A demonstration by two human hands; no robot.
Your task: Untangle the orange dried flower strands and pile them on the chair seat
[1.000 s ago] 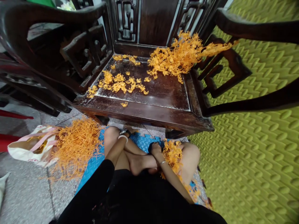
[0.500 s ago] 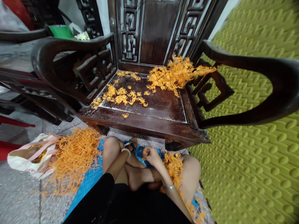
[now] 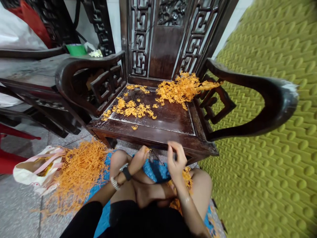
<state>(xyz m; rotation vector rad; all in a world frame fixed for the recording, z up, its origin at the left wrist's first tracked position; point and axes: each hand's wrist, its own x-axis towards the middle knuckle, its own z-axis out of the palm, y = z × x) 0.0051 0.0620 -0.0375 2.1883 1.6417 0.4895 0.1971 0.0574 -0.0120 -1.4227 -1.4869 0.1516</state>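
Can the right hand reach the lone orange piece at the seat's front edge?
Probably yes: the right hand hovers just before the seat, with nothing between it and the lone orange piece.

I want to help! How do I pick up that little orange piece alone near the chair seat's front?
Pinch the lone orange piece across its middle from above, reaching over the chair seat's front edge: it lies flat, tiny, apart from the other orange pieces.
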